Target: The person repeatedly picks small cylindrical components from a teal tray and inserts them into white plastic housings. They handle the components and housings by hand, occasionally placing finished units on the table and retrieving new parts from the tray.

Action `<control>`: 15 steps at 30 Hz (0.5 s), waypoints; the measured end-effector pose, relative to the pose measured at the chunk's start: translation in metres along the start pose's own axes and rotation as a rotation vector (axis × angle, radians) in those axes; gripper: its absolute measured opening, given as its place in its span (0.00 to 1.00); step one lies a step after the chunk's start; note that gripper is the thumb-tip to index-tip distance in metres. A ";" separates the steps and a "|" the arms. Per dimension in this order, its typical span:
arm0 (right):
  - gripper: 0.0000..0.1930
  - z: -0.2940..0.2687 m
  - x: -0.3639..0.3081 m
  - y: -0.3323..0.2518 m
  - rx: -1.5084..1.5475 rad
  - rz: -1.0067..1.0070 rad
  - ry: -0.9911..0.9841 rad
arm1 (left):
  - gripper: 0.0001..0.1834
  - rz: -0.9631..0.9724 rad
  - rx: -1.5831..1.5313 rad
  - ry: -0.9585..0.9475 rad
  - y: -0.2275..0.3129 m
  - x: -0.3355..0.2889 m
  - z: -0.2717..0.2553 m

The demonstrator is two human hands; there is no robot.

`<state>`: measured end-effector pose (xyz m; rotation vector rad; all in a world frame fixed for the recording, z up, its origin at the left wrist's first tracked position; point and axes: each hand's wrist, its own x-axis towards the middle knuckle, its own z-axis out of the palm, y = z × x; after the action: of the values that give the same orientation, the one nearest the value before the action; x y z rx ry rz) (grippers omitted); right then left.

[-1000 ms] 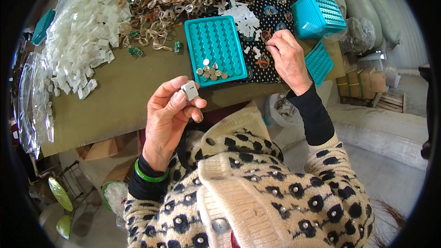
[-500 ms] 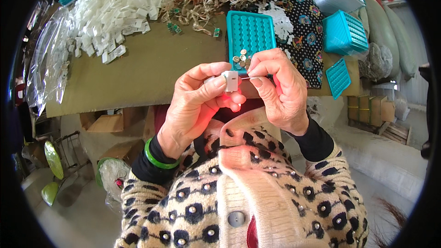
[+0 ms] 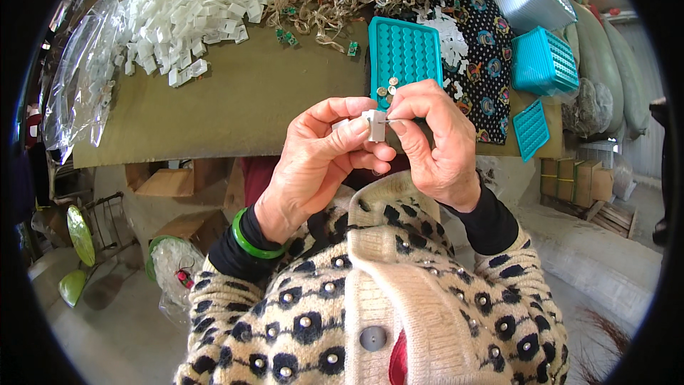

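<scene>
Item: small white plastic block, pinched in my left hand close above the counter, steadied so my right hand, fingertips closed, can press a thin metal pin into its side.

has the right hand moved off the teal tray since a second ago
Yes. The right hand has come back from beside the teal tray toward the body, and now meets the left hand at the small white part.

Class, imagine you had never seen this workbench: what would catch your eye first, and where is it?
At centre, the left hand and right hand pinch a small white plastic piece together above the table edge. Just behind them lies a teal tray with a few small metal discs. A heap of white plastic pieces fills the table's far left.
</scene>
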<state>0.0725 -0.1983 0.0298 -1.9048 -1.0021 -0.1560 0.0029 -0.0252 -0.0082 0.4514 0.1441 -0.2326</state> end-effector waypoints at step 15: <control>0.07 0.007 0.005 0.008 0.068 0.004 -0.069 | 0.11 0.009 0.037 0.034 0.001 0.003 -0.005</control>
<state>0.0796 -0.1919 0.0234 -1.8612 -1.0367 -0.0534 0.0057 -0.0228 -0.0128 0.4927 0.1709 -0.2195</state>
